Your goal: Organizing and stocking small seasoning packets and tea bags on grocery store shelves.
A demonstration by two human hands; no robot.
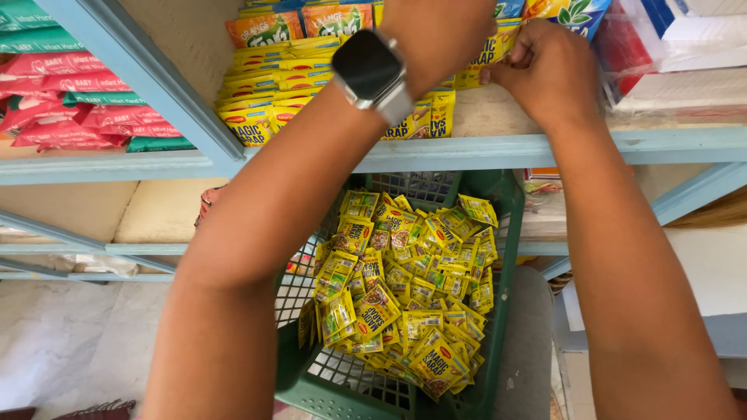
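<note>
Both my arms reach up to a pale blue shelf (498,148). My right hand (548,70) pinches yellow seasoning sachets (486,58) at the back of the shelf, fingers closed on them. My left hand (436,35) is mostly cut off by the top edge; it rests among the same sachets, and its grip is hidden. A dark smartwatch (369,68) sits on my left wrist. Rows of yellow sachets (264,89) lie stacked on the shelf to the left of my hands. Below, a green plastic basket (498,311) holds a heap of several loose yellow sachets (405,288).
Orange drink-powder packets (264,29) stand behind the yellow rows. Red and green packets (70,101) fill the compartment to the left, past a slanted blue divider (148,78). Clear-wrapped packs (669,47) sit at the right. Lower shelves and a pale tiled floor (62,342) lie beneath.
</note>
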